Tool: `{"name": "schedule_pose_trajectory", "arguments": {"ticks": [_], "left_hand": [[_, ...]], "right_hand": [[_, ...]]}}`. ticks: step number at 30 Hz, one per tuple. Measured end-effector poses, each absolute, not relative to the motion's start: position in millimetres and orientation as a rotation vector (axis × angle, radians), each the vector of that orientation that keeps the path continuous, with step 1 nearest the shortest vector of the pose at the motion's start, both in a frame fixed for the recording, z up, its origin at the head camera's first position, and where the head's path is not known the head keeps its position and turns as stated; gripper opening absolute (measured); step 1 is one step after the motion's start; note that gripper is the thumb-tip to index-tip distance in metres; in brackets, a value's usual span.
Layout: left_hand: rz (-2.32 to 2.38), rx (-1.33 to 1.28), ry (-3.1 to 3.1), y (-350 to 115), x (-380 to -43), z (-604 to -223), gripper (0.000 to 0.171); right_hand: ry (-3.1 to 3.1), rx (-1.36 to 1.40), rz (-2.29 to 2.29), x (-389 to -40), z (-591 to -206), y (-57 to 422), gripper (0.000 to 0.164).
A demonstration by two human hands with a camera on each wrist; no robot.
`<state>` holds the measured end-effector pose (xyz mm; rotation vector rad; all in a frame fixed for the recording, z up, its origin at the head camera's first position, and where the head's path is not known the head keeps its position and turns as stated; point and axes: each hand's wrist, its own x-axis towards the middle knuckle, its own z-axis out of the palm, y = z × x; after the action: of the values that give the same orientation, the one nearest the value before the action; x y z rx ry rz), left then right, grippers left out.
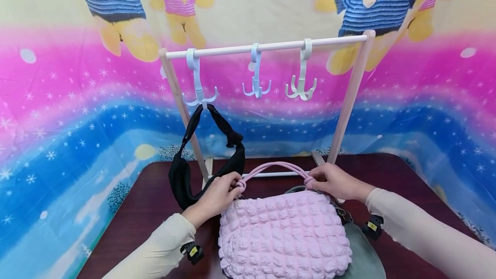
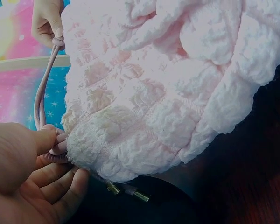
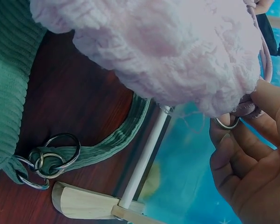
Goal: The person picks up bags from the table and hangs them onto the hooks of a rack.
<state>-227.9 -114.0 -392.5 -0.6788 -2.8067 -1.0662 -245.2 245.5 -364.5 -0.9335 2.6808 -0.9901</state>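
A puffy pink handbag (image 1: pixel 284 236) with a quilted, bubbly surface is held up over the table by both hands. My left hand (image 1: pixel 218 193) pinches the left knotted end of its pink cord handle (image 1: pixel 273 165). At the opposite knot, my right hand (image 1: pixel 339 181) grips the handle's right end. The handle arches upward between them. In the left wrist view, thumb and fingers close on the cord beside the bag's corner. A metal ring (image 3: pixel 228 122) shows by the right fingers in the right wrist view. Behind and below the pink bag lies a green corduroy bag (image 3: pixel 9 93), partly hidden.
A wooden rack (image 1: pixel 348 102) stands on the dark red table (image 1: pixel 128 223). Its white top bar (image 1: pixel 228 50) carries a left hook (image 1: pixel 198 81), a middle hook (image 1: pixel 256 72) and a right hook (image 1: pixel 302 72). A black bag (image 1: pixel 180 180) hangs from the left hook. A printed cloth surrounds the table.
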Motion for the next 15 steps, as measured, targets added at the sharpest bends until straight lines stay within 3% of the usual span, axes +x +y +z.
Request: {"name": "schedule_pose_trajectory", "arguments": {"ticks": [15], "left_hand": [[-1.063,-0.667,-2.824,-114.6,-225.5,-385.9,0.013]], "right_hand": [[2.677,-0.926,-1.023,-243.3,-361.7,247.0,0.012]]}}
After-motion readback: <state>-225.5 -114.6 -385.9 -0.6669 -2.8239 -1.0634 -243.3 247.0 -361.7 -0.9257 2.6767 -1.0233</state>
